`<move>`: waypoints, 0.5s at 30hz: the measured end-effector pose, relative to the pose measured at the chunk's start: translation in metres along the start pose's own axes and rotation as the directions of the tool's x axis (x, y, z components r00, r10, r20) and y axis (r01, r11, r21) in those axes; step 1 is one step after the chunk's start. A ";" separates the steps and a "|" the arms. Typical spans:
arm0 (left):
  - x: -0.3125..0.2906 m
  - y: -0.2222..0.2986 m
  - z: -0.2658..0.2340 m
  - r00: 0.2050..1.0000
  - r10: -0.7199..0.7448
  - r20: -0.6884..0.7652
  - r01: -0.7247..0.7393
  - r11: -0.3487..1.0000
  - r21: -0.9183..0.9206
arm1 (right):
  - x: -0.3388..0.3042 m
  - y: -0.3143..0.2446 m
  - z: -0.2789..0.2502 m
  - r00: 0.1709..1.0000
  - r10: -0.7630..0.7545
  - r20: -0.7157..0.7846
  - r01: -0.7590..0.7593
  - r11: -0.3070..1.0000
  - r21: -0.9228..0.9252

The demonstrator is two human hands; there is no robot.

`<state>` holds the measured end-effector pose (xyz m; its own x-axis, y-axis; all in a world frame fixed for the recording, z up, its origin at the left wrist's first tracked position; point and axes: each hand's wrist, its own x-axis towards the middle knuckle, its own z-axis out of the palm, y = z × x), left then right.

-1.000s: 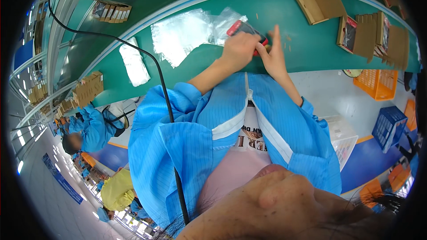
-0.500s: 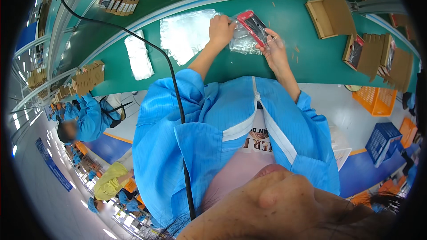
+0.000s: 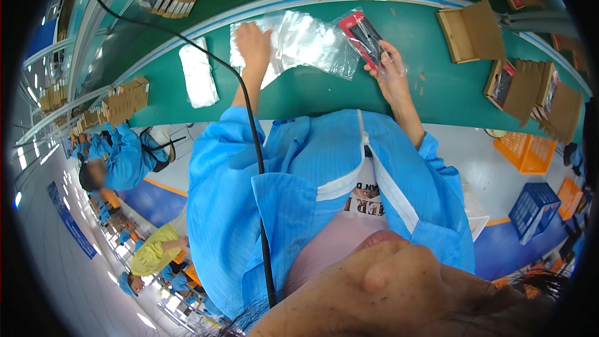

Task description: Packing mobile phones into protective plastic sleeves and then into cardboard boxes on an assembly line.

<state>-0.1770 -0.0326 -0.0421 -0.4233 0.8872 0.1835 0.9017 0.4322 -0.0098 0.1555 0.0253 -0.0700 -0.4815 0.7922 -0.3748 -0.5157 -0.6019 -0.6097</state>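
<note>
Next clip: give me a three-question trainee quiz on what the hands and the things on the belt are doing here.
1. True or false: the right hand holds a red and black packet.
2. The left hand rests on: A) an open cardboard box, B) a pile of clear plastic bags, C) an orange crate.
3. What colour is the conveyor belt?

Key: 1 true; 2 B; 3 green.
</note>
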 end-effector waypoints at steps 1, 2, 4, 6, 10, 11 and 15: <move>-0.002 0.009 -0.015 0.971 0.003 -0.239 0.025 0.993 0.113 | -0.001 -0.004 0.001 1.000 -0.026 0.016 0.027 0.998 -0.059; -0.001 0.016 -0.026 0.954 -0.009 -0.299 0.006 1.000 -0.012 | -0.003 -0.009 0.005 0.998 -0.047 0.042 0.051 0.992 -0.118; -0.007 0.043 -0.026 0.975 -0.121 -0.185 0.035 0.911 -0.410 | -0.005 -0.019 0.014 0.996 -0.071 0.054 0.078 0.987 -0.139; -0.023 0.109 -0.036 0.883 -0.164 0.440 0.467 0.209 -0.859 | -0.004 -0.027 0.020 0.993 -0.093 0.074 0.104 0.981 -0.161; -0.012 0.177 -0.026 0.581 0.307 0.754 0.783 -0.463 -0.414 | -0.011 -0.047 0.020 0.994 -0.062 0.091 0.085 0.958 -0.274; -0.005 0.188 -0.027 0.562 0.300 0.771 0.775 -0.517 -0.364 | -0.015 -0.052 0.003 0.984 -0.031 0.176 0.096 0.924 -0.370; 0.027 0.178 -0.007 0.596 0.215 0.773 0.689 -0.631 -0.356 | -0.043 -0.091 -0.072 0.999 -0.036 -0.030 0.016 0.867 -0.497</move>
<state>-0.0270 0.0668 -0.0324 -0.1270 0.7467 -0.6529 -0.8295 0.2810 0.4827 0.2740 0.0535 -0.0488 -0.4410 0.8162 -0.3733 -0.1028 -0.4591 -0.8824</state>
